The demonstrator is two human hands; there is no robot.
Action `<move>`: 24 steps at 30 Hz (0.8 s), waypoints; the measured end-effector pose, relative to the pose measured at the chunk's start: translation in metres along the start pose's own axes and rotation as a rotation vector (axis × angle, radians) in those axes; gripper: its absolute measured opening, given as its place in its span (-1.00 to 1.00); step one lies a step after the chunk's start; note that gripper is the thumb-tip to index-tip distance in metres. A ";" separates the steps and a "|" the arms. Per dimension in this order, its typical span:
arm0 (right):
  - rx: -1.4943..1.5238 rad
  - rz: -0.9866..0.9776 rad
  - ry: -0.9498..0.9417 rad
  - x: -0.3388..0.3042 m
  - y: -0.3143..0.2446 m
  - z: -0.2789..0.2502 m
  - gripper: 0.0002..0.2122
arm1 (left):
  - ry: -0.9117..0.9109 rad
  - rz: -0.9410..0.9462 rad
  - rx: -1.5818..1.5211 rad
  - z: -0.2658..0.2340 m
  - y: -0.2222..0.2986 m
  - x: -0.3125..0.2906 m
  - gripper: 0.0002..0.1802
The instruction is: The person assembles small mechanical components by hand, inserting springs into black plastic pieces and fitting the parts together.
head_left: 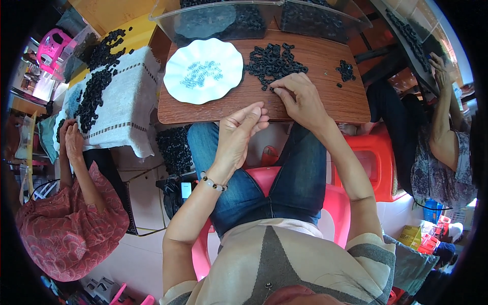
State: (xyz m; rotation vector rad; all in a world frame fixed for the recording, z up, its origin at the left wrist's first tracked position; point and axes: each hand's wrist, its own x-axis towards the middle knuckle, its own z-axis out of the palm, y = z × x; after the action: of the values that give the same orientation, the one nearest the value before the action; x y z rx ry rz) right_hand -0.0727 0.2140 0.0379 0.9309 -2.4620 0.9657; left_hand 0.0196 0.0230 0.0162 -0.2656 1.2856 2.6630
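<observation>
My right hand [303, 101] is at the near edge of a pile of small black parts [277, 62] on the brown wooden table. Its thumb and forefinger pinch one small black piece [272, 89]. My left hand [239, 127] is raised just off the table's front edge, over my lap. Its thumb presses against curled fingers; whatever they hold, if anything, is too small to make out. To the left of the pile lies a white scalloped plate [231, 56] with many tiny clear bits [202, 74] in its middle.
A smaller heap of black parts [346, 70] lies at the table's right. Clear bins [218, 25] of black parts line the back. A person [71, 218] works at a cloth-covered table [129, 96] on the left; another person [439, 137] sits on the right.
</observation>
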 end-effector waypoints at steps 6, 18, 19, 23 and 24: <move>-0.093 -0.107 -0.056 0.011 -0.001 0.012 -0.82 | 0.009 0.152 0.154 0.004 0.000 -0.002 -0.62; -0.073 -0.127 -0.036 0.041 0.000 0.028 -0.89 | 0.046 0.230 0.287 0.003 0.003 -0.005 -0.66; -0.036 -0.073 -0.041 0.048 -0.001 0.029 -0.88 | 0.066 0.223 0.249 0.002 0.004 -0.004 -0.67; -0.007 -0.088 -0.019 0.079 -0.003 0.038 -0.87 | 0.099 0.186 0.196 0.001 0.004 -0.002 -0.68; -0.027 -0.149 -0.011 0.087 -0.001 0.042 -0.87 | 0.096 0.189 0.197 0.001 0.003 -0.002 -0.68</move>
State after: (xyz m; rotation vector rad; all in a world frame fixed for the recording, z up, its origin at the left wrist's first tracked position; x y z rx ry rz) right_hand -0.1381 0.1447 0.0533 1.0955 -2.3696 0.8774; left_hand 0.0202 0.0221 0.0197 -0.2595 1.6678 2.6756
